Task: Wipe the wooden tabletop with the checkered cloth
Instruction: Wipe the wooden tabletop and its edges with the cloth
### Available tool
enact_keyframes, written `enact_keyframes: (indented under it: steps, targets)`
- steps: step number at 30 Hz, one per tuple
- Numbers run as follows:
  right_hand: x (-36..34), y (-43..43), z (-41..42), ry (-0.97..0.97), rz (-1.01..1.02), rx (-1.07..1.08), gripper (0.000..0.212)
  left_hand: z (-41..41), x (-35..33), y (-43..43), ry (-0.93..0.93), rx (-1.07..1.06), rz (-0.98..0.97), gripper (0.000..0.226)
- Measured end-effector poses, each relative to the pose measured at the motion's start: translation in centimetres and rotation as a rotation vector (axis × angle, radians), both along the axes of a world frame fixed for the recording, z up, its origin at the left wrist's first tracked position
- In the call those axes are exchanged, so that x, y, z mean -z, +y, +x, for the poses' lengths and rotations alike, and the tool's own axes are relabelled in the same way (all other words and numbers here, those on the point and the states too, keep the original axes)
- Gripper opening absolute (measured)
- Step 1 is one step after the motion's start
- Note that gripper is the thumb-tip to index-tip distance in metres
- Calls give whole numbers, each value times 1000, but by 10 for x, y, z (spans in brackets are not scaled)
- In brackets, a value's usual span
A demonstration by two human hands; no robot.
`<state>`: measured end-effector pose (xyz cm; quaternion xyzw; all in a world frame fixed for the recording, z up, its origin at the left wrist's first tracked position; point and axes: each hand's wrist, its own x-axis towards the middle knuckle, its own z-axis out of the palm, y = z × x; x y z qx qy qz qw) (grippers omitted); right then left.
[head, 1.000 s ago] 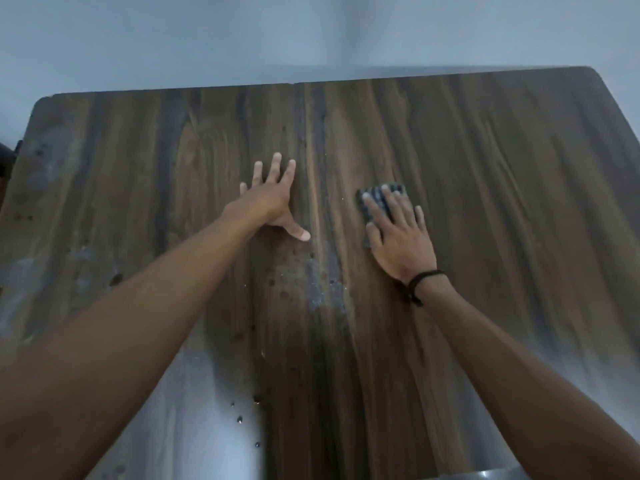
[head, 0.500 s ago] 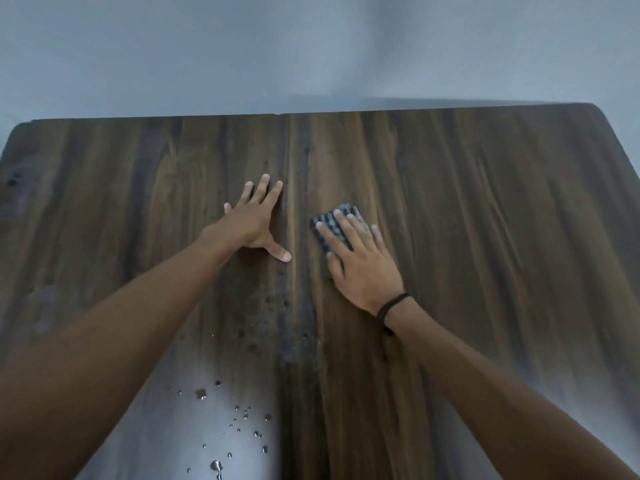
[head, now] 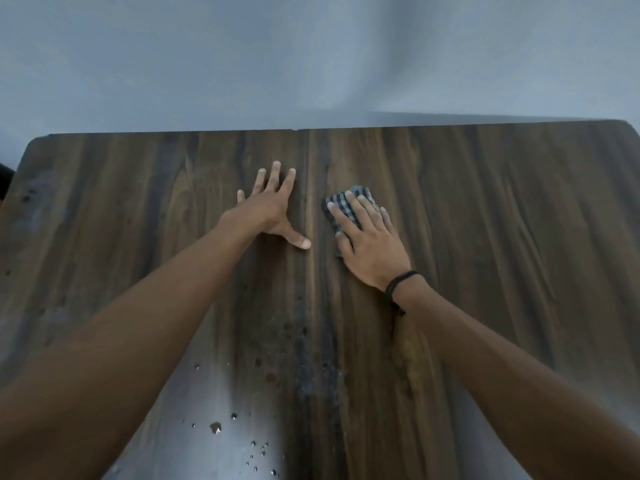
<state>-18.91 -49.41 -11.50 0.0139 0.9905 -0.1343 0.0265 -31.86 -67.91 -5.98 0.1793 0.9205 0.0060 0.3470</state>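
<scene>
A dark wooden tabletop (head: 485,237) fills the view. A folded checkered cloth (head: 341,206), grey and white, lies near the middle of it. My right hand (head: 372,247) lies flat on the cloth with straight fingers, pressing it to the wood; only the cloth's far and left edges show past the fingers. My left hand (head: 272,206) rests flat on the bare wood just left of the cloth, fingers spread and thumb pointing right, apart from the cloth.
Water droplets (head: 256,448) and a wet, dusty smear (head: 311,368) sit on the near middle of the table. A pale wall (head: 311,64) stands behind the far edge. A dark object (head: 5,178) shows at the left edge.
My right hand slid the cloth leftward toward the left hand, then stayed close to it. The view tilted upward, showing more wall. The left hand stayed planted.
</scene>
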Motion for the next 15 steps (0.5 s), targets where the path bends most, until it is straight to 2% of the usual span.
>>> enact_keyframes:
  steps: [1,4,5,8,9,12,13,15]
  targets:
    - [-1,7,-5,2,5,-18,54,-6,0,2,-8,-4,-8,153]
    - [-5,19,-26,-23,-46,202,56,-13,2,2,-27,-3,-20,152]
    - [-2,13,-27,-24,-34,200,56,-13,4,1,-24,-2,-17,152]
    - [-2,14,-25,-18,9,-25,56,-11,7,-3,4,18,14,151]
    - [-4,24,-33,-14,8,-17,56,-12,8,-4,11,22,23,151]
    - [-7,32,-63,-26,-57,252,57,-13,10,-4,-1,22,27,152]
    - [-5,23,-66,-22,-47,253,57,-14,10,-3,-1,22,26,152]
    - [-1,12,-63,-5,-16,85,57,-13,11,-4,12,30,28,152]
